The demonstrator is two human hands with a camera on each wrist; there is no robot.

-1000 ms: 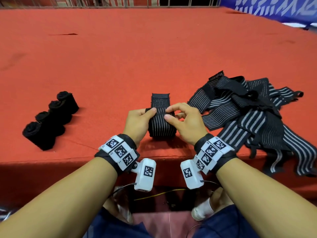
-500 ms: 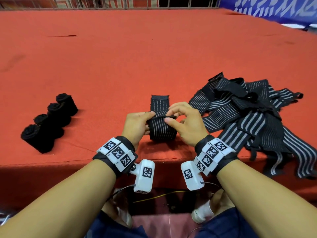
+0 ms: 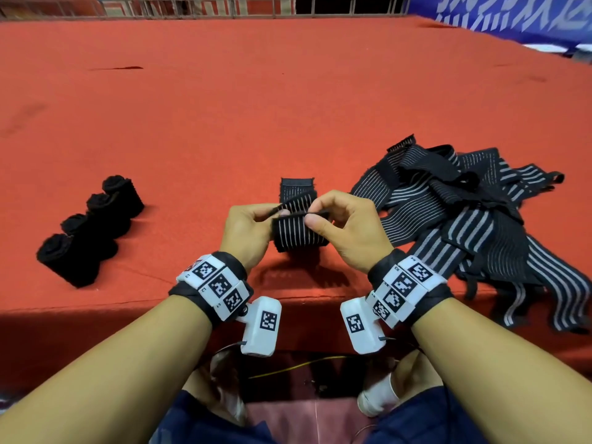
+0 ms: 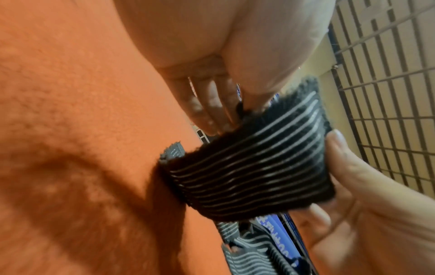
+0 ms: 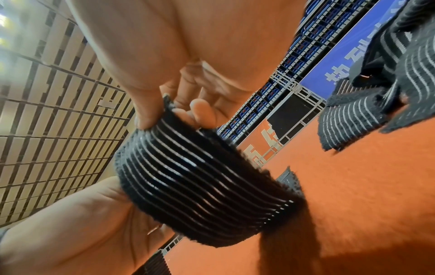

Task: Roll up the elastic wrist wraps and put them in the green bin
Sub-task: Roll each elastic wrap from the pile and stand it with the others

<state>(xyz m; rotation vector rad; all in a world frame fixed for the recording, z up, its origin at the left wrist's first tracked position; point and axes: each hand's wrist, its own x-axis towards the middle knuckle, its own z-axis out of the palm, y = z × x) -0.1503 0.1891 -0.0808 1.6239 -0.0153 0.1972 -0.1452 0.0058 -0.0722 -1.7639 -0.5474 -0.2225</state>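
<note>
A black wrist wrap with grey stripes (image 3: 299,232) lies on the red cloth near the table's front edge, its near part curled up into a loose roll (image 4: 254,176) (image 5: 200,188). My left hand (image 3: 253,225) pinches the roll's left top edge. My right hand (image 3: 339,225) pinches its right top edge between thumb and forefinger. The wrap's far end (image 3: 297,187) still lies flat on the cloth beyond my fingers. No green bin is in view.
Several rolled black wraps (image 3: 89,232) stand in a slanted row at the left. A heap of unrolled striped wraps (image 3: 464,225) lies at the right, some hanging over the table's front edge (image 3: 128,302). A railing (image 3: 205,6) and blue banner (image 3: 512,17) stand behind.
Both hands have rolled the wrap further away from me, so the roll is thicker and the flat far end is shorter.
</note>
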